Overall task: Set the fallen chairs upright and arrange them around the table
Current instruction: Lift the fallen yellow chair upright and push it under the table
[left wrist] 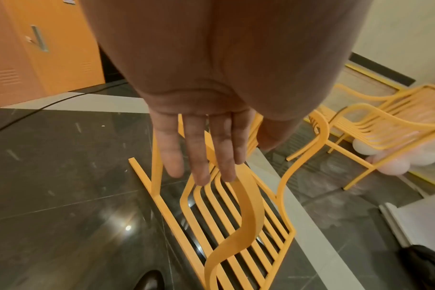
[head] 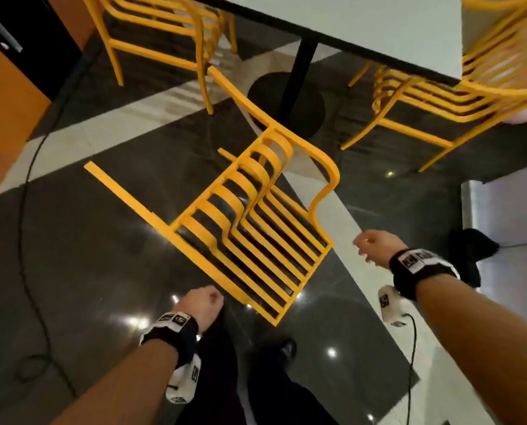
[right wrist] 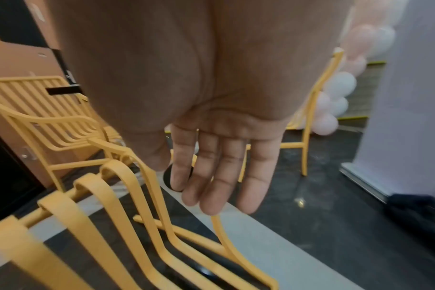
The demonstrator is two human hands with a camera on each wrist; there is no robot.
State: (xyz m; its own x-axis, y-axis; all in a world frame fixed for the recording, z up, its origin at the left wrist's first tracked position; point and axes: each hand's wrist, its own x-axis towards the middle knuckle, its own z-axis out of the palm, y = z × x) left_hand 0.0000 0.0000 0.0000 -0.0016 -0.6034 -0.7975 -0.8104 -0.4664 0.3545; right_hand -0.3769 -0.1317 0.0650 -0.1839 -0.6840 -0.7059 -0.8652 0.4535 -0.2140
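Observation:
A yellow slatted metal chair (head: 250, 228) lies fallen on the dark floor in front of me, its legs pointing away to the upper left. My left hand (head: 205, 305) hangs just short of the backrest's near-left edge, fingers relaxed and holding nothing; the left wrist view shows its fingers (left wrist: 199, 157) straight above the chair (left wrist: 236, 215). My right hand (head: 374, 245) hovers to the right of the backrest corner, apart from it, fingers (right wrist: 224, 176) loose and empty. The grey table (head: 378, 29) on a black pedestal stands beyond the chair.
Two upright yellow chairs stand at the table, one far left (head: 164, 35), one far right (head: 470, 96). Orange and black lockers (head: 13, 72) line the left. A black cable (head: 26, 210) runs over the floor. Pale balloons (left wrist: 397, 162) lie by the right chair. A black cloth (head: 473, 250) lies at right.

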